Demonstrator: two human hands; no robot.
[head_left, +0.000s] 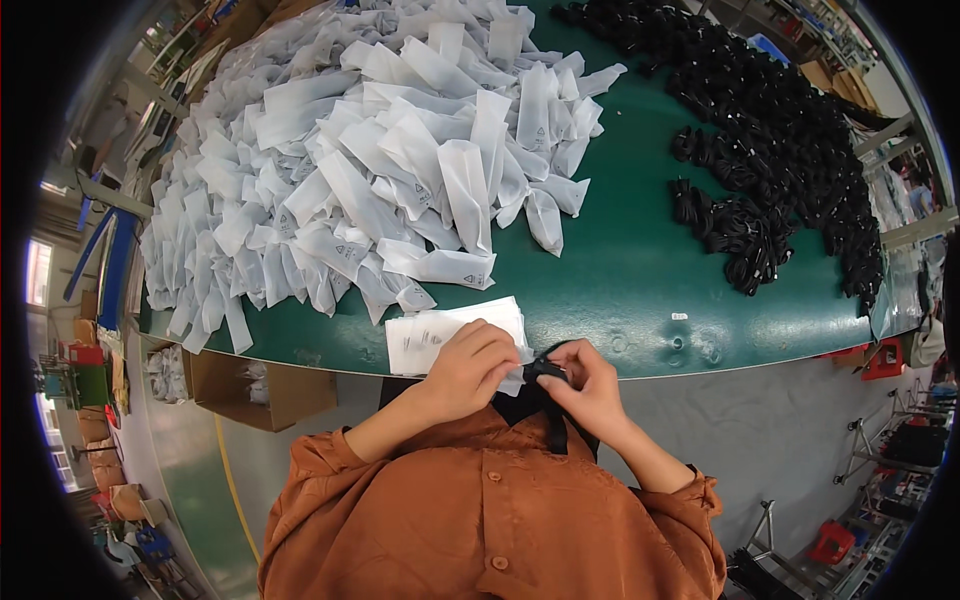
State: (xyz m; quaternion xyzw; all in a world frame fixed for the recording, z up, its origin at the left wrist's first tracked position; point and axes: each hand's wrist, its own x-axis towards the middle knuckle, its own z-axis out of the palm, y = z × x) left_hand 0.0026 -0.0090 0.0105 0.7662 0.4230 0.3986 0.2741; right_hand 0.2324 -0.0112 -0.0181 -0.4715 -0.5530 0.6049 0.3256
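My left hand (468, 368) is closed, fingers pinching the edge of a translucent white bag (513, 383) just off the table's front edge. Between thumb and fingers of my right hand (585, 385) is a bundled black cable (545, 371), its end at the bag's mouth; how far it sits inside is hidden by my fingers. Just beyond my left hand lies a stack of flat white bags or sheets (410, 345) with small dark print.
A large heap of filled white bags (465, 190) covers the left of the green table (600, 290). Bundled black cables (740, 225) are piled along its right. Below the left edge stands an open cardboard box (300, 400) with white bags inside. Red stools (832, 542) are at the right.
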